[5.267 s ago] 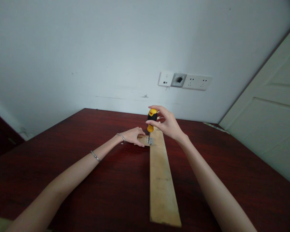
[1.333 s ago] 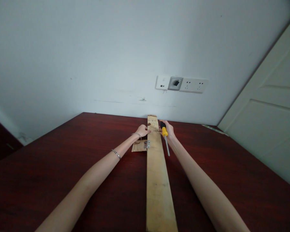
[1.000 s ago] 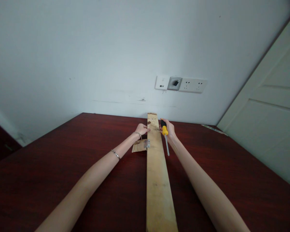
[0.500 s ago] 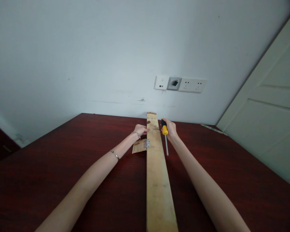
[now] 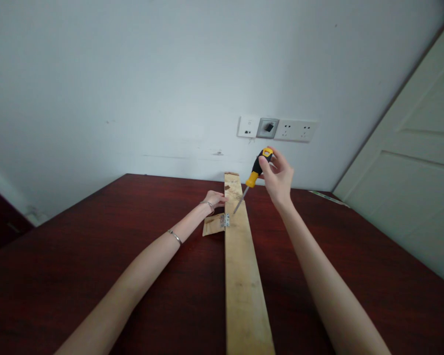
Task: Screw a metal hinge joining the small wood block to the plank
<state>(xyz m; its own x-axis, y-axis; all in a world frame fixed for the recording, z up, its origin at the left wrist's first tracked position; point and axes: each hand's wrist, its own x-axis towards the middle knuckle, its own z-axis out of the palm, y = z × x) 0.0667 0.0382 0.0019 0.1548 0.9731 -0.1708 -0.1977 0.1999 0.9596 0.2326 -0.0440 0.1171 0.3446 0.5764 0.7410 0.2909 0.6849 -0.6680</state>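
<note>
A long pale wooden plank (image 5: 244,276) runs lengthwise across the dark red table. At its left edge is a small metal hinge (image 5: 225,220), joined to a short piece of thin wood (image 5: 212,225) that sticks out to the left. My left hand (image 5: 216,198) grips the plank's left edge just beyond the hinge, its fingers closed and partly hidden. My right hand (image 5: 279,177) is closed around the yellow and black handle of a screwdriver (image 5: 254,175). The screwdriver slants down to the left, its tip over the plank close to the hinge; I cannot tell whether it touches.
The dark red table (image 5: 162,296) meets a white wall (image 5: 170,88) at the back. Wall sockets (image 5: 295,130) and a black plug (image 5: 268,127) are behind my right hand. A white panelled door (image 5: 414,187) stands at the right. A thin strip (image 5: 328,198) lies along the table's back right edge.
My right hand has risen and turned the screwdriver, so its tip has swung from the plank's right side to over the plank near the hinge. My left hand has stayed in place.
</note>
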